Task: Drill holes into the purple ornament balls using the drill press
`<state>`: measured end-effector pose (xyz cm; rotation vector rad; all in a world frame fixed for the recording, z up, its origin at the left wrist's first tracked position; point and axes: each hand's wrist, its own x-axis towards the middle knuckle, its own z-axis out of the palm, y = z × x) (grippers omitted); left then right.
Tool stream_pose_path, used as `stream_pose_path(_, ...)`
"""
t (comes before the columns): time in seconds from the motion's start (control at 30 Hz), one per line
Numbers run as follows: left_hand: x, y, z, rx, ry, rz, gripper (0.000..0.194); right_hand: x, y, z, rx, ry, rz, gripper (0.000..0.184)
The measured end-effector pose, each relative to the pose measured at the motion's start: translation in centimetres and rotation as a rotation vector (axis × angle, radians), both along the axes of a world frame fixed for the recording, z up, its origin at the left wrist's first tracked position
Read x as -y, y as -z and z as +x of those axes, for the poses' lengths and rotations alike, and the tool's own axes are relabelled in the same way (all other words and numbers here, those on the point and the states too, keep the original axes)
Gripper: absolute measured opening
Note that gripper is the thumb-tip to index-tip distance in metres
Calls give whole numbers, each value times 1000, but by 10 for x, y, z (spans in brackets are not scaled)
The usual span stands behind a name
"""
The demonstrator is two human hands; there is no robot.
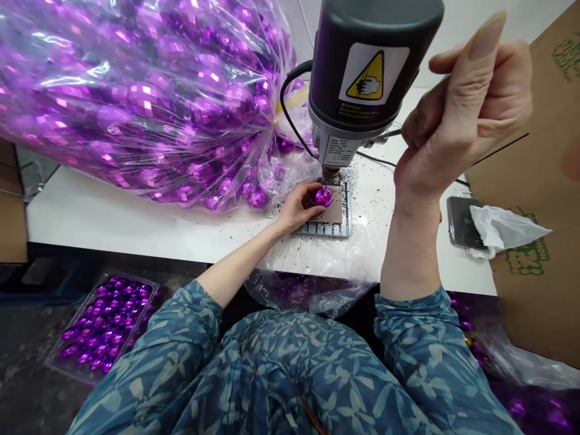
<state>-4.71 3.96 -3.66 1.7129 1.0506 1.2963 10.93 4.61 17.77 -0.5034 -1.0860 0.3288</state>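
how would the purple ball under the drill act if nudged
The purple ball would likely roll on the flat brown board if the left hand let go, given its rounded shape. Its shiny, mirror-like facets suggest it may feel slippery.

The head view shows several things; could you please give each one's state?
Left hand, pinching the purple ball
Purple ball, held beneath the machine head
Machine head, running or not unclear
Right hand, raised, fingers curled; any grip unclear
Large bag, bulging, gathered at the neck
Clear tray, filled with purple balls
Tissue, crumpled, partly over the dark device
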Motion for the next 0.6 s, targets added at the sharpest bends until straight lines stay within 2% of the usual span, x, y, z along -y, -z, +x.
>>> stream_pose_path(0.1,-1,-3,0,-85,-6,13,52,1,0,-1,29,44,-9,56)
stream_pose_path(0.3,-2,6,2,12,97,-94,70,0,1,0,-14,-33,47,42)
stream_pose_path(0.47,1,8,-1,-67,94,-38,72,-2,3,4,-22,-58,65,40)
stream_pose_path(0.6,1,7,-1,-85,86,-20,69,-1,11,7,-14,-27,79,41)
